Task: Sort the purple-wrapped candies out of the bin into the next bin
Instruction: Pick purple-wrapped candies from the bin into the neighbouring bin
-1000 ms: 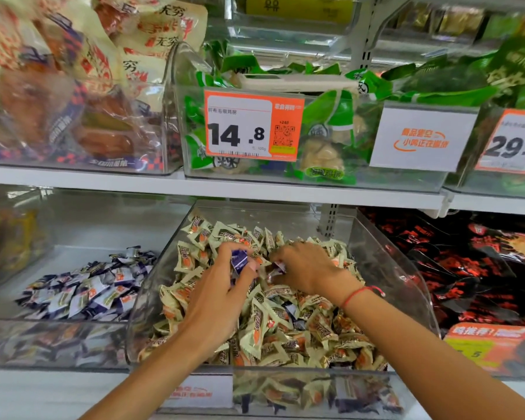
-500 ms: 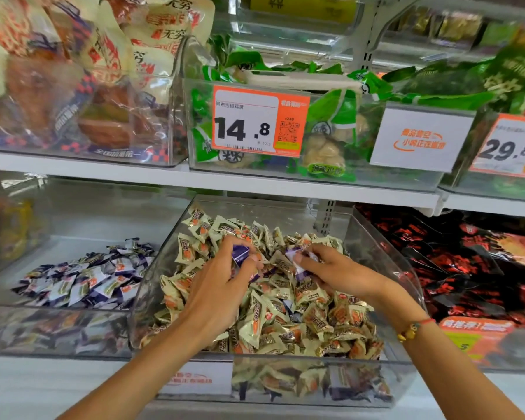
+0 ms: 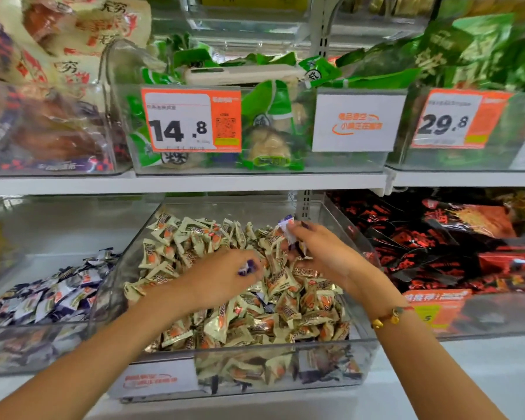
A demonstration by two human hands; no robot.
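Purple-wrapped candies: one is showing at the left hand (image 3: 222, 277), pinched in its curled fingers, a bit of purple wrapper (image 3: 246, 267) peeking out near the fingertips. The right hand (image 3: 322, 253) is gripping a couple more, w/ a white-purple wrapper (image 3: 287, 224) sticking up above the fingers and a dark one lower by the palm; exact count I can't tell. Both hands are hovering over the clear middle bin (image 3: 358, 237), which is holding the heap of cream/gold-wrapped candies (image 3: 285, 301). At least one more purple piece (image 3: 262, 300) is lying half-buried in that heap between the wrists.

Next bin (image 3: 0, 328) on the left is already holding a pile of purple candies (image 3: 52, 295), well apart from both hands.

Step in hand, as I judge it: picking phase, both hands loaded. Next move probably calls for carrying the lot leftward over the bin wall and letting go above the purple pile, w/o dragging cream ones along, then coming back for the buried piece.

Around: green snack packs (image 3: 270, 122) above w/ a 14.8 price tag (image 3: 191, 119); red-black packs (image 3: 437, 247) to the right.
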